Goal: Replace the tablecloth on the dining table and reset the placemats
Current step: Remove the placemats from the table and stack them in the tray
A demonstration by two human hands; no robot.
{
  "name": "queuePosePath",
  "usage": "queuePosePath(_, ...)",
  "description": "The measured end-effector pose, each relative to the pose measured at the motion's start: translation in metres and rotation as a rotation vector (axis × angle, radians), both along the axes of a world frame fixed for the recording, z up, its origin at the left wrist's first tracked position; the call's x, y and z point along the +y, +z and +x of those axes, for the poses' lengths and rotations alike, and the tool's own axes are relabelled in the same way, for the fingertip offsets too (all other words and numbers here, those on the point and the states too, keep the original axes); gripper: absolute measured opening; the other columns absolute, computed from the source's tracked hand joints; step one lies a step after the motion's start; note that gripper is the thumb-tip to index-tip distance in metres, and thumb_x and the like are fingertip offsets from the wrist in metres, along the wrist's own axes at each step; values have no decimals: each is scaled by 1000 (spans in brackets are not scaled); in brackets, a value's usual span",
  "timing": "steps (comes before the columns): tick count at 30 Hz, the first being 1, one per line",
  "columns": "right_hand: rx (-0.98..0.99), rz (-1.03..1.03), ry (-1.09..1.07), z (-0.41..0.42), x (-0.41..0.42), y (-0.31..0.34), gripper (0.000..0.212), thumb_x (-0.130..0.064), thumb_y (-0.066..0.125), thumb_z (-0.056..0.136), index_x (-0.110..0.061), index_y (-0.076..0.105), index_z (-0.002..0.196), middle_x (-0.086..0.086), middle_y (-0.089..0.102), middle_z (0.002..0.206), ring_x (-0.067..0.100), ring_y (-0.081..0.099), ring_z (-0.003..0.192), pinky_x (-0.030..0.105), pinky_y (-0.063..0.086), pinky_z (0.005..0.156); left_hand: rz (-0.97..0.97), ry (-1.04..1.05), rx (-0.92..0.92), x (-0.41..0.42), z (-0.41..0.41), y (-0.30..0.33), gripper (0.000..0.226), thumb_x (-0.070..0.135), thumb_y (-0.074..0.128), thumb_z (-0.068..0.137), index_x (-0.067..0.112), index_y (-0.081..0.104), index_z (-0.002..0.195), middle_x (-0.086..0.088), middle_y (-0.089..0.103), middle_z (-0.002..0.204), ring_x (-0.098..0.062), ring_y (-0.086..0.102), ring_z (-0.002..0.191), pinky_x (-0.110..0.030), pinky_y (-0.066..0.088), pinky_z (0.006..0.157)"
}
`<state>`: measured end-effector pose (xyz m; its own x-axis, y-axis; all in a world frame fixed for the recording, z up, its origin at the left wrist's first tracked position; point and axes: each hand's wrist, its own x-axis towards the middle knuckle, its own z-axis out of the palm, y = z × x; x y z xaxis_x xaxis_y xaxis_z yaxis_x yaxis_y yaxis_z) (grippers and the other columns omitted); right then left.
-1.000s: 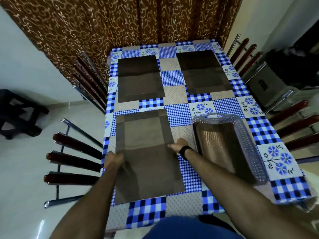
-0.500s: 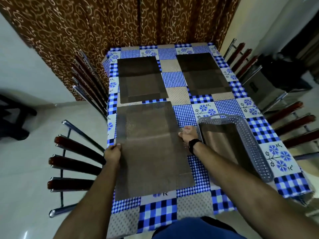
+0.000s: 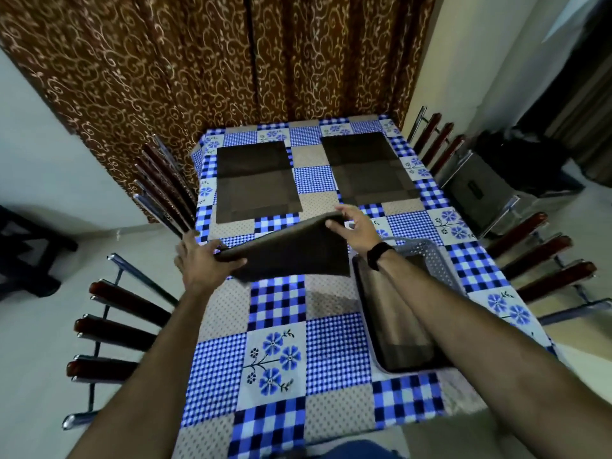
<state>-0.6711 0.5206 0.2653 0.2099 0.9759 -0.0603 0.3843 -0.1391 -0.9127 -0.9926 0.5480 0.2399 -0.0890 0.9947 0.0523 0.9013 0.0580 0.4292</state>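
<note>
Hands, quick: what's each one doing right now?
Left hand: grips the left edge of the lifted brown placemat.
Right hand: pinches the same placemat's far right corner.

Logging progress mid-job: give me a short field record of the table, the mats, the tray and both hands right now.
cloth: blue-and-beige patchwork tablecloth spread over the table
mats laid: two dark brown rectangular placemats, far left and far right
mat in hand: third brown placemat, lifted off the cloth
left hand: grip on its left edge
right hand: grip on its far right corner
tray: grey perforated plastic tray, near right, holding brown mats
</note>
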Motion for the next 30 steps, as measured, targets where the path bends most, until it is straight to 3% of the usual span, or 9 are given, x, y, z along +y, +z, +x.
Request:
queuePosePath(2,167,75,-14,18,-3,21,18,-25,66,92,-9,64,102,10,67,104,22,62,101,42,50,91,-30,-165,-64,-4,28,19,52,50,85,63,20,67,100,-6,52,134,-27,49,126,-40,38,103)
queuePosePath(4,120,138,28,38,-5,41,27,-26,66,92,0,61,99,19,67,96,20,61,89,44,51,83,-89,-360,-144,-11,67,40,58,45,87,62,18,63,108,1,65,112,-20,62,105,-33,48,87)
queuePosePath(8,32,176,100,89,-15,65,19,-34,72,86,-18,62,91,-4,67,87,5,62,82,29,50,75,-42,-485,-297,-38,168,63,35,45,80,72,24,62,93,6,67,83,-10,61,74,-25,46,64)
queuePosePath(12,-44,140,-205,163,-42,48,69,-60,71,76,-21,51,129,0,61,125,15,55,117,32,46,96,-290,-276,-730,-67,247,37,26,24,78,80,8,70,99,-8,75,86,-17,69,72,-35,55,70)
queuePosePath(15,-137,-36,-376,210,-81,1,76,-58,66,82,-13,44,140,7,50,141,26,46,132,43,38,109,-472,-97,-960,-103,283,-3,31,17,76,82,3,70,108,-14,75,93,-21,71,73,-34,59,73)
queuePosePath(19,-100,-329,-349,246,-146,-64,87,-57,61,87,-8,27,150,14,28,156,32,29,144,46,28,116,-557,135,-1069,-145,319,-48,30,15,72,87,-4,68,110,-30,68,109,-43,67,102,-57,53,92)
queuePosePath(22,33,-581,-198,259,-177,-96,83,-44,60,93,-5,17,154,14,23,160,34,29,145,48,30,116,-518,180,-942,-157,334,-67,34,22,68,91,-7,68,110,-31,68,108,-43,65,105,-54,53,92)
queuePosePath(26,-39,-747,-22,254,-194,-114,73,-34,54,99,-6,17,155,12,24,160,32,30,145,43,30,117,-341,61,-275,-160,340,-70,48,39,44,101,-1,66,113,-28,63,112,-40,60,106,-41,49,89)
queuePosePath(30,-226,-743,-18,252,-192,-120,59,-26,51,102,-8,26,153,13,35,155,33,38,140,43,35,114,-356,234,-183,-160,324,-79,42,24,55,92,2,55,128,-22,54,128,-38,52,119,-44,46,95)
